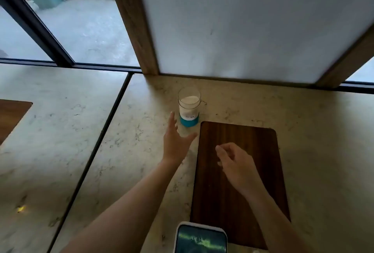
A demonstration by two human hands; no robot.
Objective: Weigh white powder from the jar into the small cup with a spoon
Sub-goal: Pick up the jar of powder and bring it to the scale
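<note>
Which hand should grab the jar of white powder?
The left hand, probably. It is open and just short of the jar, fingers pointing at it. The right hand is empty too, but hangs over the wooden board, farther from the jar.

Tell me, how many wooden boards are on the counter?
2: one board lies under the right hand, beside the jar; another is cut off at the left edge.

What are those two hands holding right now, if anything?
Nothing. The left hand is open, fingers spread, close to the jar but not gripping it. The right hand hangs loosely curled and empty above the wooden board.
</note>
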